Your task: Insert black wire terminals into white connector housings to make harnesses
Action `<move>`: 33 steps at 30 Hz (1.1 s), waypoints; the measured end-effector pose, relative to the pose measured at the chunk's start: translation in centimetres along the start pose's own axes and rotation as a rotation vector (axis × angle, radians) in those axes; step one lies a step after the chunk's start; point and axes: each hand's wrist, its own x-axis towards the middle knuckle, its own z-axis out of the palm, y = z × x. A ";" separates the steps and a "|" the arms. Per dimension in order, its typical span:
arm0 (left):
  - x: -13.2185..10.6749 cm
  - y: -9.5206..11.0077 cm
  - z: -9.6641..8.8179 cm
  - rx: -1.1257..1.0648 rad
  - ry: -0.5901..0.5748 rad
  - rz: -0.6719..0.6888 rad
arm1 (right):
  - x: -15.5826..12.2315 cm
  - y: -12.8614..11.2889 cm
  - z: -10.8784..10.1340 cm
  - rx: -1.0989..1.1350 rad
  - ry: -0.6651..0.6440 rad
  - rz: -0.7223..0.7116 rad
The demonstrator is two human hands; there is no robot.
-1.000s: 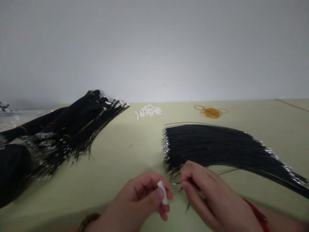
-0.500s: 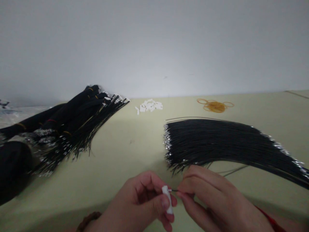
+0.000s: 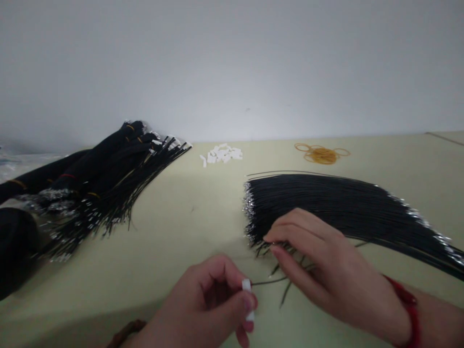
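My left hand (image 3: 213,299) is closed, pinching a small white plastic connector (image 3: 248,298) between thumb and forefinger. A thin black wire (image 3: 266,281) sticks out of the connector toward the right. My right hand (image 3: 326,270) has its thumb and forefinger pinched at the near ends of a large fan of loose black wires (image 3: 337,205) with silvery tips; what the fingertips hold is too small to make out. A red band circles my right wrist.
Bundled black wires (image 3: 94,188) tied with small bands lie at the left. A small heap of white connectors (image 3: 222,153) and a pile of orange rubber bands (image 3: 321,153) sit at the back of the pale green table (image 3: 181,227), against a grey wall.
My right hand has let go of the wire now standing in the connector and moved up and right to the ends of the loose wires. The left hand stays in place.
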 end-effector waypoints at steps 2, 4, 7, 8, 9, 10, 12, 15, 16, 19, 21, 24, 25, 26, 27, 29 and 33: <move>0.1 0.1 0.0 -0.016 0.011 0.013 | 0.4 1.4 0.3 -0.153 -0.027 0.014; 0.2 0.0 -0.1 -0.021 0.001 0.029 | 0.4 2.3 0.6 -0.232 -0.074 -0.009; 0.1 -0.2 -0.1 -0.029 -0.014 0.030 | 0.3 2.7 0.9 -0.251 -0.078 -0.043; 0.1 -0.2 -0.1 -0.036 -0.016 0.027 | 0.2 2.7 0.9 -0.246 -0.074 -0.049; 0.1 -0.2 -0.1 -0.041 -0.015 0.024 | 0.2 2.6 0.9 -0.238 -0.069 -0.052; 0.1 -0.1 0.0 -0.046 -0.014 0.024 | 0.2 2.6 0.9 -0.231 -0.067 -0.052; 0.1 0.0 0.1 -0.057 -0.021 0.024 | 0.2 2.6 0.8 -0.226 -0.070 -0.047; 0.2 0.1 0.1 -0.053 -0.015 0.021 | 0.1 2.7 0.9 -0.235 -0.079 -0.040; 0.2 0.1 0.2 -0.046 -0.013 0.024 | 0.1 2.8 1.0 -0.235 -0.078 -0.040; 0.2 0.1 0.2 -0.034 0.003 0.020 | 0.1 2.8 1.0 -0.229 -0.050 -0.035; 0.2 0.1 0.2 -0.028 0.008 0.016 | 0.1 2.6 0.9 -0.208 -0.013 -0.044; 0.2 0.1 0.1 -0.031 0.006 0.020 | 0.3 2.3 0.8 -0.171 0.043 -0.097; 0.2 0.1 0.1 -0.036 0.005 0.024 | 0.3 2.2 0.8 -0.169 0.050 -0.112; 0.2 0.1 0.1 -0.038 0.004 0.026 | 0.3 2.2 0.8 -0.172 0.052 -0.116; 0.1 0.2 0.1 -0.035 0.007 0.020 | 0.4 2.2 0.8 -0.175 0.052 -0.108; 0.1 0.3 0.1 -0.033 0.012 0.015 | 0.4 2.1 0.8 -0.173 0.059 -0.078; 0.0 0.7 0.2 -0.044 0.019 0.016 | 0.1 1.0 0.6 -0.071 0.102 -0.039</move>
